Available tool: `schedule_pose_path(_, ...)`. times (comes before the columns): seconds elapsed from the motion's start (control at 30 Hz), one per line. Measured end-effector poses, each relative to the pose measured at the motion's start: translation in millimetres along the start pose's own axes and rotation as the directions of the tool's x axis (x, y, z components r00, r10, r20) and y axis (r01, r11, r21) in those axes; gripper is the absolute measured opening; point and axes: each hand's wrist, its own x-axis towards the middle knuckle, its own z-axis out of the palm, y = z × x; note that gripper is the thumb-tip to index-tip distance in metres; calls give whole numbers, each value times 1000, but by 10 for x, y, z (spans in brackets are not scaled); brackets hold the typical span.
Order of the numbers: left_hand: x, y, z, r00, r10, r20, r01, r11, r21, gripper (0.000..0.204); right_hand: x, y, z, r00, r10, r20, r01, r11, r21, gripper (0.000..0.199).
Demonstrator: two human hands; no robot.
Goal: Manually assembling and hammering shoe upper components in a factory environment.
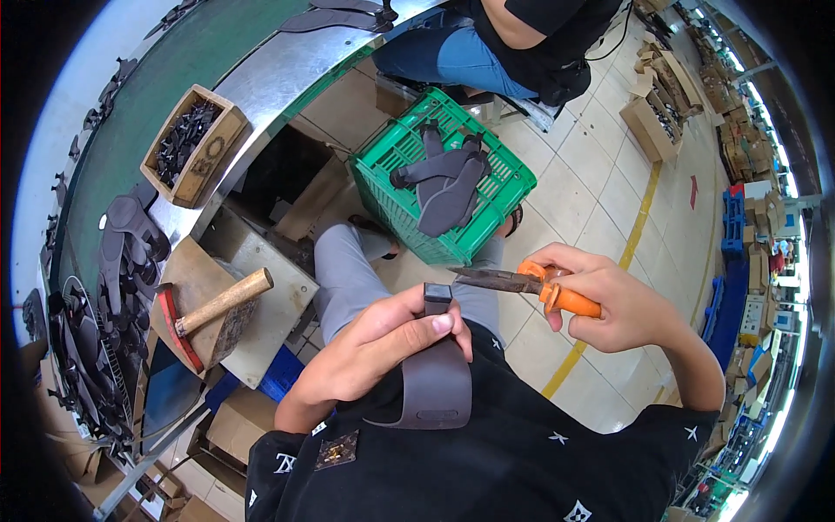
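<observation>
- The left hand (383,335) pinches a dark grey strap (435,383) near its upper end, thumb pressed flat on the front and the other fingers curled behind, so the top tab sticks up free above the grip.
- The strap lies against the person's chest and lap, over a black shirt (539,452); its lower end curves round into a loop.
- The right hand (609,300) is closed round the orange handles of a pair of scissors (522,283), fingers wrapped tight; the dark blades look shut and point left, their tip just beside the strap's tab.
- The strap is smooth, matte, broad at the bottom and narrowing to a small square tab.
- A green basket (487,217) on the floor holds 3 or so similar grey pieces.
- A hammer (217,304) rests on a block on the bench to the left.
</observation>
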Motion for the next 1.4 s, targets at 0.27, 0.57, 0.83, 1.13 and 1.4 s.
schedule_pose_path(0.27, 0, -30, 58, 998, -4, -67, -1, 997, -72, 26, 36, -57, 51, 999, -26, 29, 28, 997, -78, 17)
schedule_pose_path(0.57, 3, -2, 76, 997, -36, -74, 35, 999, -13, 27, 31, -25, 86, 998, -64, -18, 62, 992, -112, 18)
schedule_pose_path(0.83, -4, -39, 83, 996, -34, -80, 32, 999, -26, 27, 46, 18, 118, 997, -75, -37, 71, 992, -105, 20)
schedule_pose_path(1.13, -34, -21, 44, 998, -56, 16, 57, 998, -16, 21, 12, 43, 154, 990, -131, -57, 129, 991, -43, 22)
schedule_pose_path(1.4, -24, 6, 9, 997, -63, 38, 64, 997, -38, 22, 60, -37, 88, 989, -142, -37, 140, 989, -55, 23)
